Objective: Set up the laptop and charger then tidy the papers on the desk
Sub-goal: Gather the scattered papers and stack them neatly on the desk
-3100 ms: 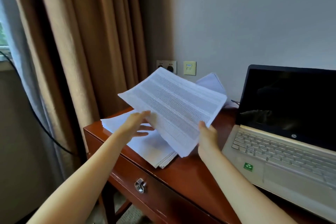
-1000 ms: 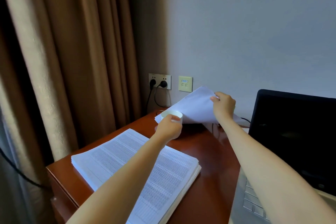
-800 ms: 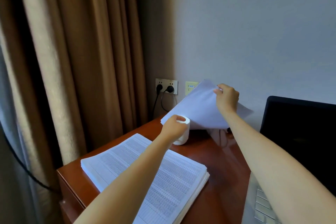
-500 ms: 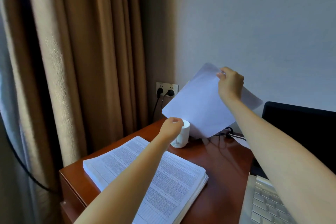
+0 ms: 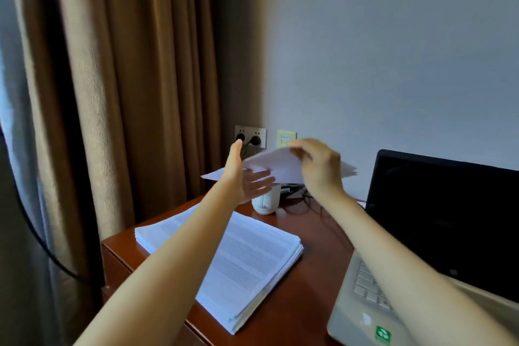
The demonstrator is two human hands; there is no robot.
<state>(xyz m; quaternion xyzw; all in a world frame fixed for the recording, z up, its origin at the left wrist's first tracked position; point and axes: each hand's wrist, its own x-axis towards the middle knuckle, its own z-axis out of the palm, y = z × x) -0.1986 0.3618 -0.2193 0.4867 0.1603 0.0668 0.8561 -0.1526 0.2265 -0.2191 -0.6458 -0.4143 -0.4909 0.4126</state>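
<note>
Left hand (image 5: 247,180) is off the little white cup (image 5: 265,203) now, where half a second ago it sat on top of it. And the loose sheets (image 5: 276,166) have dropped from nearly upright to almost flat. Right hand (image 5: 318,170) pinches those sheets at their top edge, fingers curled over them, holding them in the air above the cup and the back of the worktop (image 5: 317,275). Left hand is spread wide, thumb up, fingers reaching under the sheets' left corner; can't tell if it actually touches the paper.

Big stack of printed papers (image 5: 224,258) lies flat near the worktop's left corner, roughly squared, neither hand on it. Cup stands at 1 o'clock from the stack, just beyond it, with dark cables (image 5: 299,199) bunched at its 3 o'clock. Laptop (image 5: 449,219) is open at 3 o'clock from the stack, screen dark, green sticker (image 5: 383,335) on the palm rest. Wall socket (image 5: 250,136) at 12 o'clock from the cup has two black plugs (image 5: 255,140) in it, brown curtain (image 5: 134,93) hanging at its 9 o'clock.
</note>
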